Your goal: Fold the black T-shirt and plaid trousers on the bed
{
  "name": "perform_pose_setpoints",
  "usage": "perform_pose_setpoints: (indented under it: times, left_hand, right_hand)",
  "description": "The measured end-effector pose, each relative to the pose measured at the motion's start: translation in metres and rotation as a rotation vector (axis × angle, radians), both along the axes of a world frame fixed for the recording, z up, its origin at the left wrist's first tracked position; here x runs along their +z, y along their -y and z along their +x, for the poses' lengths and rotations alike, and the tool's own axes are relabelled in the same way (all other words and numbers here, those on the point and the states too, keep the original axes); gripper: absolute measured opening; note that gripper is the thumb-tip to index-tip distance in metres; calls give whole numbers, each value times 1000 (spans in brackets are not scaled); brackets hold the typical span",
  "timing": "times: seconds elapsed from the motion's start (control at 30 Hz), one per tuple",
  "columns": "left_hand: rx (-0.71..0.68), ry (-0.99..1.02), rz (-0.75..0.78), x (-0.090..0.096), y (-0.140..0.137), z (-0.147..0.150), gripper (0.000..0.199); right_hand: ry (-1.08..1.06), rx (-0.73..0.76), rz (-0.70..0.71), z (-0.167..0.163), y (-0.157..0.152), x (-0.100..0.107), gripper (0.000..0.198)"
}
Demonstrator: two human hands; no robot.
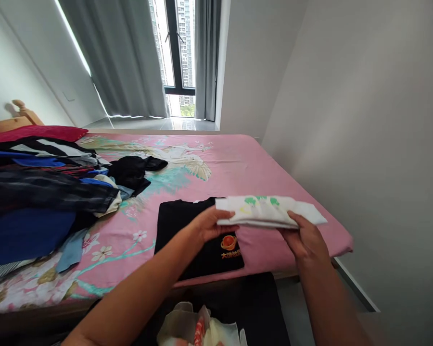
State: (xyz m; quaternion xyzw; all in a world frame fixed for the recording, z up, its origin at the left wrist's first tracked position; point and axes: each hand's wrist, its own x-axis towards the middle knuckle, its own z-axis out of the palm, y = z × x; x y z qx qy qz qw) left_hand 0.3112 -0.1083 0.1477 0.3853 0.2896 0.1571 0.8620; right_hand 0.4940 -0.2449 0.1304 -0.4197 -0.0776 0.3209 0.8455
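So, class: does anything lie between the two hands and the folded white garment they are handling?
Nothing visible does. The left hand and right hand each grip an end of the folded white garment directly, holding it above the pink bedsheet, partly over the folded black T-shirt.

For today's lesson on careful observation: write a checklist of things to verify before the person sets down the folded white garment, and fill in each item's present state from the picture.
1. Both hands grip the garment: ok. The left hand and the right hand each hold one end of the folded white garment.
2. Garment folded flat: ok, a compact rectangle with green print on top.
3. Garment clear of the bed: ok, it is held above the pink sheet.
4. Free space on the bed: ok, bare sheet lies to the right of the folded black shirt.
5. Pile of clothes out of the way: ok, it sits far left.
6. Underside of the garment tidy: cannot tell, hidden.
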Motion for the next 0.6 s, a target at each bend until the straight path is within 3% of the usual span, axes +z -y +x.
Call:
perform_pose_setpoints:
  times: [0.1,0.13,0.2,0.3,0.37,0.43,0.5,0.6]
  left_hand:
    - [93,47,186,32,-33,-38,54]
    - [117,51,236,34,-40,-53,58]
    - [151,20,294,23,-46,-85,65]
    - [175,-132,261,-31,-39,-131,71]
    - [183,-279,170,-77,-29,-155,70]
    - [229,-393,76,-118,-19,-171,66]
    - [284,-427,42,-145,-13,-179,63]
    - [305,-409,44,-156,-13,-181,60]
  right_hand:
    - [74,75,160,-31,-45,34,46]
    - [75,102,188,-44,-55,34,47]
    - [36,139,192,-71,-66,13,49]
    - [-95,167,59,-112,-67,-59,51]
    - [-224,185,-140,-132,-61,-113,53]
    - [-264,202,-271,-143,-54,-154,54]
    - [-234,232,-321,-145,-51,-173,55]
    - [-186,296,-388,-135,-51,-169,53]
